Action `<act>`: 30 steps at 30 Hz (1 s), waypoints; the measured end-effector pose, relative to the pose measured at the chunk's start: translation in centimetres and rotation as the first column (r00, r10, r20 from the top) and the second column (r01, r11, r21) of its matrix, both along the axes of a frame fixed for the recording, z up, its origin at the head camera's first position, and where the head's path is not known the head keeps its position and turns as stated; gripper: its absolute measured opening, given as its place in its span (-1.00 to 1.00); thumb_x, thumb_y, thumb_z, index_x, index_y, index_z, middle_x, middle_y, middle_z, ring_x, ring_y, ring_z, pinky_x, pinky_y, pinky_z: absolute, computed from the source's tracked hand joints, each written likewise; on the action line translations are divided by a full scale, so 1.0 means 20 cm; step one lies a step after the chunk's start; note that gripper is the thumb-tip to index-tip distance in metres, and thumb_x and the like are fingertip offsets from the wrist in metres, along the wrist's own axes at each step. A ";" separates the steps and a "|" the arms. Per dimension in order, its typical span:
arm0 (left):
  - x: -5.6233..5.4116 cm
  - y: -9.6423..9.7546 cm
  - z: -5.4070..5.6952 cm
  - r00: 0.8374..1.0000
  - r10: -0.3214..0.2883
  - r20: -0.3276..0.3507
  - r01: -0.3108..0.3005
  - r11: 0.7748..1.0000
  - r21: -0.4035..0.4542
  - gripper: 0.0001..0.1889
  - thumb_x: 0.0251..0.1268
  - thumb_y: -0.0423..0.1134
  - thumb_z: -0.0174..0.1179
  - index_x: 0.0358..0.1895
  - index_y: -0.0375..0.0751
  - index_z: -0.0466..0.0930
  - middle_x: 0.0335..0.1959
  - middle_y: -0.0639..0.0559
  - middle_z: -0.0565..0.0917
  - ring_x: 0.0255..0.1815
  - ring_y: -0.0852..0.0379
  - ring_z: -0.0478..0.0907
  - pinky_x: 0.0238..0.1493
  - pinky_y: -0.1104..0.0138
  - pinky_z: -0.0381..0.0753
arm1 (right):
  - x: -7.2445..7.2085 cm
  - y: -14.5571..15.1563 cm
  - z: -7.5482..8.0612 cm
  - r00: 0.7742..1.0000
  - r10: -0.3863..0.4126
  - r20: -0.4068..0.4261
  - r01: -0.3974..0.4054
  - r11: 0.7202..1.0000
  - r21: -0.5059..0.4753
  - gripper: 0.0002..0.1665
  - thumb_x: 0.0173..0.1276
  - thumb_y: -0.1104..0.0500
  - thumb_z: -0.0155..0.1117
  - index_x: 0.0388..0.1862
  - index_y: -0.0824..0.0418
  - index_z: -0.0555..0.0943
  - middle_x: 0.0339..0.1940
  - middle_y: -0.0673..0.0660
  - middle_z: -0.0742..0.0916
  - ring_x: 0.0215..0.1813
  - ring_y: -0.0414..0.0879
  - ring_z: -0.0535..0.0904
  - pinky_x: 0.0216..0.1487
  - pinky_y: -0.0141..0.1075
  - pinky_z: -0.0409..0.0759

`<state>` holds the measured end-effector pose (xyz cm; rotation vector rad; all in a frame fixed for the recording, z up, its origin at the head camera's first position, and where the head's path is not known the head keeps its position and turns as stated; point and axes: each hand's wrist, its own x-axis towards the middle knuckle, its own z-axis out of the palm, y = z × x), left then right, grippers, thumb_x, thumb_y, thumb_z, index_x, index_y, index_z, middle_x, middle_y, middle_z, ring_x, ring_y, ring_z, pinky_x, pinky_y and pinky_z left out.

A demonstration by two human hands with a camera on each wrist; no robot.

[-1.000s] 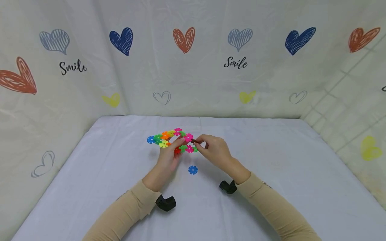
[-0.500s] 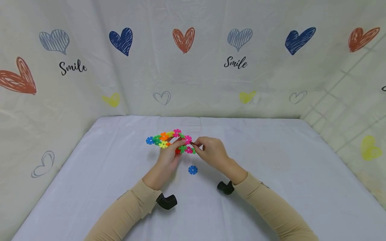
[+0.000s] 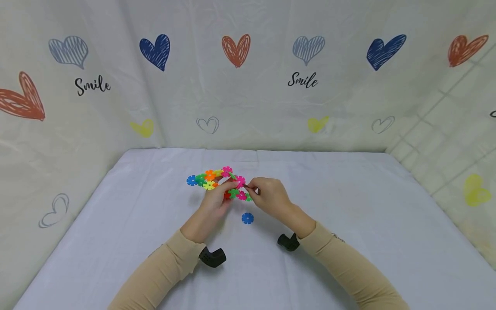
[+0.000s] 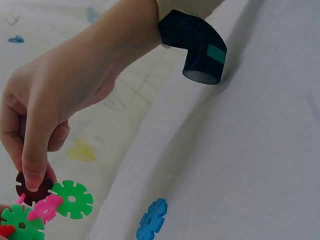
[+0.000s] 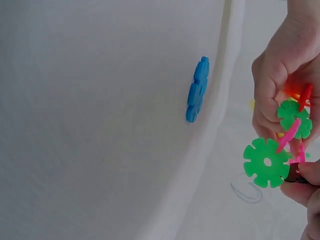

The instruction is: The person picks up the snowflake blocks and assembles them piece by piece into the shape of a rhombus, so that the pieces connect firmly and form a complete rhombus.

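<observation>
My left hand (image 3: 217, 200) grips a chain of interlocking snowflake discs (image 3: 209, 175) in blue, green, orange, yellow, pink and red, bent into a loop above the table. A dark brown snowflake disc (image 4: 34, 189) is pinched between the thumb and forefinger of my right hand (image 3: 271, 196). That brown disc meets the chain's right end, beside a pink disc (image 3: 240, 181) and a green disc (image 5: 267, 162). On the table just below the hands lies a single blue snowflake disc (image 3: 247, 218), touched by neither hand.
A white cloth covers the table (image 3: 348, 206). Behind it hangs a pale curtain (image 3: 263, 99) printed with hearts and the word Smile. Black wrist cameras (image 3: 212, 257) stick out below both sleeves, over the cloth.
Both hands have shifted slightly left and down with the chain. My right hand has brought the brown disc closer in against the pink disc. The blue disc on the table stays put.
</observation>
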<state>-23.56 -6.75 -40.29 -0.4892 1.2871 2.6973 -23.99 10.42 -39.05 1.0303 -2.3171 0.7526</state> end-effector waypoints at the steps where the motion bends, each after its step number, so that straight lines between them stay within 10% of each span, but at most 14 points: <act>1: 0.00 0.00 0.00 1.000 -0.002 0.005 0.002 1.000 -0.005 -0.46 0.46 -0.48 0.18 0.45 -0.38 0.28 0.25 -0.10 0.51 0.08 0.09 0.54 0.07 0.42 0.62 | 0.00 0.00 0.00 1.000 0.004 -0.001 -0.004 1.000 0.001 -0.87 0.16 0.40 0.56 -0.42 0.31 0.72 -0.49 0.12 0.76 -0.55 -0.09 0.59 -0.46 -0.40 0.59; 17: 0.00 -0.02 0.00 0.994 -0.070 0.080 0.073 0.997 -0.037 -0.36 0.48 -0.40 0.20 0.55 -0.33 0.20 0.49 -0.15 0.28 0.38 -0.03 0.32 0.50 0.11 0.26 | -0.01 -0.03 0.03 0.998 0.058 -0.032 -0.059 0.998 -0.014 -0.87 0.19 0.44 0.53 -0.42 0.33 0.70 -0.50 0.12 0.74 -0.55 -0.11 0.60 -0.44 -0.42 0.61; 23: 0.00 -0.01 0.02 0.998 -0.039 0.040 0.032 0.983 0.181 -0.17 0.51 -0.42 0.15 0.66 -0.02 -0.12 0.51 -0.09 0.24 0.21 0.10 0.43 0.11 0.48 0.53 | -0.03 -0.03 0.09 0.999 0.028 -0.029 -0.029 0.999 -0.032 -0.89 0.21 0.37 0.55 -0.36 0.32 0.73 -0.47 0.11 0.78 -0.54 -0.11 0.63 -0.45 -0.41 0.60; 30: -0.03 -0.03 0.05 0.997 -0.053 0.064 0.044 0.989 0.140 -0.25 0.51 -0.42 0.15 0.64 0.02 0.03 0.37 -0.05 0.32 0.11 0.14 0.41 -0.09 0.51 0.48 | -0.04 -0.02 0.09 0.999 -0.031 0.039 0.032 0.999 -0.039 -0.84 0.21 0.29 0.58 -0.26 0.29 0.76 -0.40 0.11 0.82 -0.51 -0.11 0.65 -0.44 -0.39 0.60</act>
